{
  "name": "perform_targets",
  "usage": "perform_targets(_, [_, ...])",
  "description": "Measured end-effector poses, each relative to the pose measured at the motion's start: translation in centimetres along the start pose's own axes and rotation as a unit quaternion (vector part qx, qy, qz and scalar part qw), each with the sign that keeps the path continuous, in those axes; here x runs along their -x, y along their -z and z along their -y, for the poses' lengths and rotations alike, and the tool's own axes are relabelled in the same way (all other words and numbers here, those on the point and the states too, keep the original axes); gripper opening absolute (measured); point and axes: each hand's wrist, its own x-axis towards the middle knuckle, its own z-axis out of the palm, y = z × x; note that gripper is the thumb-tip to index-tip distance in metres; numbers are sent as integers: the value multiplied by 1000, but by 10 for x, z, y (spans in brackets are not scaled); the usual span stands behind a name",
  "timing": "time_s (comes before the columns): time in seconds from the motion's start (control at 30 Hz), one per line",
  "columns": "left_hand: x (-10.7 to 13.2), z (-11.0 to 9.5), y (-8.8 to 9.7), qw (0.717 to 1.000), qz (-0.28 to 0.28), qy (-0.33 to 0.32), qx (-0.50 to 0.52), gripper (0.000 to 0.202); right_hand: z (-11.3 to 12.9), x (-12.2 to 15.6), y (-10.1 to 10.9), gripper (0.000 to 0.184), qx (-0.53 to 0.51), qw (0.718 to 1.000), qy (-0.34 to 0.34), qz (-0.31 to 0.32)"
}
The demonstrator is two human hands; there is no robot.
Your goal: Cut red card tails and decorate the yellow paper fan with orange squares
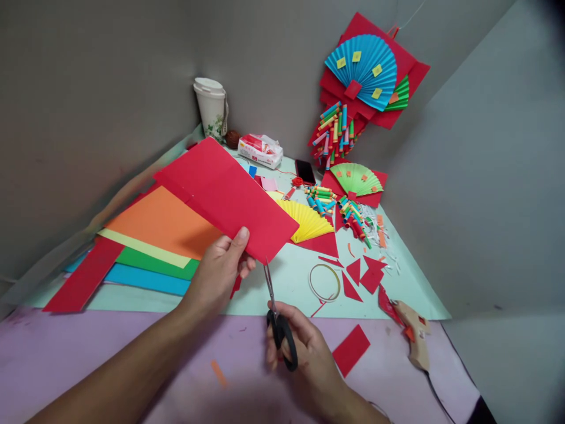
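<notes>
My left hand (225, 259) pinches a large red paper sheet (229, 194) by its near edge, thumb on top, holding it up above the table. A crease line runs across the sheet. My right hand (304, 341) grips black-handled scissors (281, 337), fingers in the loops. The blades point away from me, and their tips meet the sheet's near corner, just right of my left fingers. Under the sheet lies a stack of coloured paper, with an orange sheet (163, 221) on top. A yellow pleated fan (306, 222) on red paper is partly hidden behind the red sheet.
A roll of tape (324, 282) lies among red scraps (371, 275). A glue gun (415, 335) with a cord rests at right. Small paper rolls (353, 219), a green fan (357, 179), a phone (304, 172), tissues (260, 151) and a cup (210, 109) stand farther back. Fan decorations (366, 70) hang on the wall.
</notes>
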Motion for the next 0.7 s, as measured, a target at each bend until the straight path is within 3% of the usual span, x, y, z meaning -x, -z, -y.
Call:
perform_targets(0.23, [8,-4,-9,999,-18,8,-50,43,4,-1,-1,42,2,1000,17,-19])
perform_targets(0.7, [4,9,-13,999,10,-9,37,41,9,-1,-6,48,33,999,22,-22])
